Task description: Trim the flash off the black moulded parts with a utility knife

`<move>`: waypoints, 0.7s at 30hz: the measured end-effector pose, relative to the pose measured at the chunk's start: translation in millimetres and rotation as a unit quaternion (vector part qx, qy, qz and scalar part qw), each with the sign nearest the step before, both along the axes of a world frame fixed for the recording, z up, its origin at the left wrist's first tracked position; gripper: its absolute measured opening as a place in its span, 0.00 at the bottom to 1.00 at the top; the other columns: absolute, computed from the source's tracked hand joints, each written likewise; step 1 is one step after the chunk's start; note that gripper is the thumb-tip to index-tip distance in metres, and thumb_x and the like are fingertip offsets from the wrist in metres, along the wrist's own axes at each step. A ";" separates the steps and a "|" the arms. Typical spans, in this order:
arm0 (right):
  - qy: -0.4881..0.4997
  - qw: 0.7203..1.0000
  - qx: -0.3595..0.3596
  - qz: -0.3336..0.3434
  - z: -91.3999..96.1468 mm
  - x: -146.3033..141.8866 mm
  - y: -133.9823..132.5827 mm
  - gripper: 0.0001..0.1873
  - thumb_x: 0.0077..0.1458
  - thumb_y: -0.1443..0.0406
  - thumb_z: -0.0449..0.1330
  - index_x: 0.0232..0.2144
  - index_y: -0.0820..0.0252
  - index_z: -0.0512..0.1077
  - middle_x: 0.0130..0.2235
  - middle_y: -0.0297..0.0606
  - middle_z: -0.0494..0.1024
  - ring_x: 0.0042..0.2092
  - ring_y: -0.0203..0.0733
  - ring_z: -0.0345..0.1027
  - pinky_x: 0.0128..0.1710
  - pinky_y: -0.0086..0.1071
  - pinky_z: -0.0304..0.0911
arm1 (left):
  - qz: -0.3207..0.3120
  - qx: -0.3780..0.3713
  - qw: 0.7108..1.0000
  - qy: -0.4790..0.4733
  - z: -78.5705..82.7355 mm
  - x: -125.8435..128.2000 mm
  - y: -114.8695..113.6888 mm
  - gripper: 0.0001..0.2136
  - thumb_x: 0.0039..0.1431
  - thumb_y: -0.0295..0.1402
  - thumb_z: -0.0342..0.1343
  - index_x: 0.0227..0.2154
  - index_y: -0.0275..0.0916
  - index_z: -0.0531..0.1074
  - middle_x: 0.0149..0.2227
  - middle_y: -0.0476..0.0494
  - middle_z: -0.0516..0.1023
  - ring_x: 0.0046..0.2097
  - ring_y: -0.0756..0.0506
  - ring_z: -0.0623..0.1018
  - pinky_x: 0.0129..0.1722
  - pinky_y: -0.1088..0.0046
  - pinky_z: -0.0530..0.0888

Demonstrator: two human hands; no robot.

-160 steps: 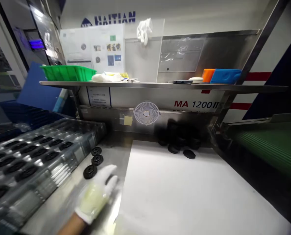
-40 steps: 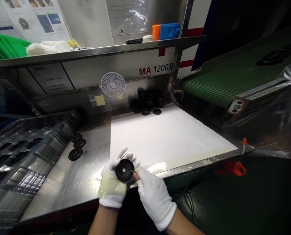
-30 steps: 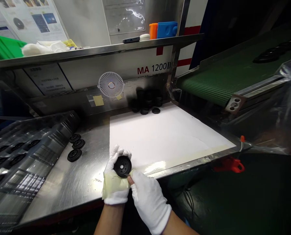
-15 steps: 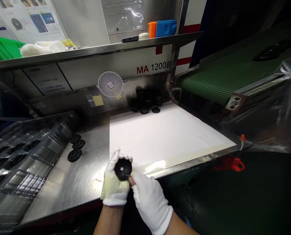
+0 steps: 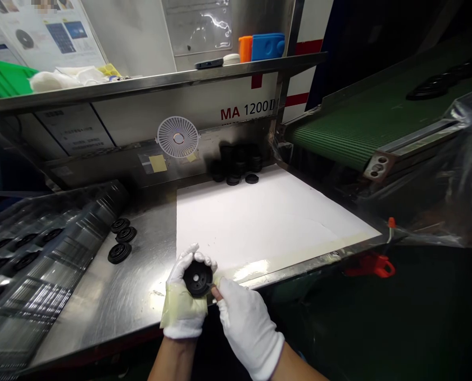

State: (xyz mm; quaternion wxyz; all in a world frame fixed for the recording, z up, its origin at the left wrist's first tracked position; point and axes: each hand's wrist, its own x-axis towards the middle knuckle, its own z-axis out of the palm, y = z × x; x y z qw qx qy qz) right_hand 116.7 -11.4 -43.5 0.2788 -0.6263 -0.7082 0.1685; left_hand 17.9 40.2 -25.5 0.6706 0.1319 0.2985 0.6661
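A round black plastic disc [image 5: 199, 286] with a hole at its centre lies in my left hand [image 5: 183, 307], the gloved fingers curled round its far edge. Yellowish tape or film wraps the palm of that white glove. My right hand [image 5: 247, 323], also in a white glove, is closed at the disc's right edge, its bare thumb tip showing. A thin, pointed bit shows at that tip against the rim; what it belongs to is hidden in the fist. Left of my hands, several ribbed black discs [image 5: 119, 253] sit on the metal table [image 5: 141, 286].
A white sheet [image 5: 252, 222] covers the table's right part. Behind it stand stacks of black parts [image 5: 239, 159] and a small fan [image 5: 178, 137]. Clear trays [image 5: 73, 270] are piled at left. At right runs a green conveyor [image 5: 351, 127]; a red clamp [image 5: 374, 264] hangs by the edge.
The right hand has drawn slightly right and down from the disc's rim. The left hand still holds the disc, tilted a little differently. The whole view has shifted slightly.
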 end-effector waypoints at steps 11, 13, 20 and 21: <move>0.076 0.997 -0.026 0.021 8.8 14.9 -0.9 0.17 0.63 0.58 0.40 0.25 0.55 0.59 0.23 0.31 0.67 0.25 0.37 0.59 0.26 0.32 0.44 | 0.033 0.015 0.998 0.041 7.2 0.3 2.5 0.08 0.50 0.31 0.58 0.34 0.35 0.74 0.27 0.49 0.70 0.33 0.49 0.73 0.40 0.67 0.75; 0.080 0.996 -0.043 0.015 12.7 23.4 -3.1 0.18 0.63 0.57 0.40 0.24 0.55 0.57 0.23 0.30 0.65 0.25 0.36 0.57 0.26 0.32 0.44 | 0.048 0.031 0.996 0.070 6.3 1.8 2.3 0.08 0.50 0.30 0.58 0.34 0.35 0.74 0.28 0.48 0.71 0.34 0.48 0.74 0.42 0.65 0.75; 0.272 0.953 -0.136 -0.022 29.6 76.9 -25.2 0.26 0.60 0.46 0.40 0.24 0.57 0.60 0.23 0.32 0.65 0.26 0.36 0.58 0.27 0.31 0.51 | 0.074 0.054 0.962 0.258 -0.2 -29.7 -11.7 0.20 0.39 0.19 0.63 0.39 0.39 0.75 0.40 0.47 0.78 0.44 0.44 0.75 0.45 0.69 0.74; 0.319 0.935 -0.148 -0.046 34.2 86.5 -30.6 0.27 0.59 0.44 0.41 0.25 0.57 0.62 0.23 0.31 0.64 0.24 0.35 0.57 0.25 0.31 0.51 | 0.048 0.037 0.968 0.242 -2.5 -35.6 -10.5 0.19 0.41 0.20 0.63 0.39 0.39 0.75 0.39 0.48 0.78 0.43 0.44 0.76 0.43 0.70 0.74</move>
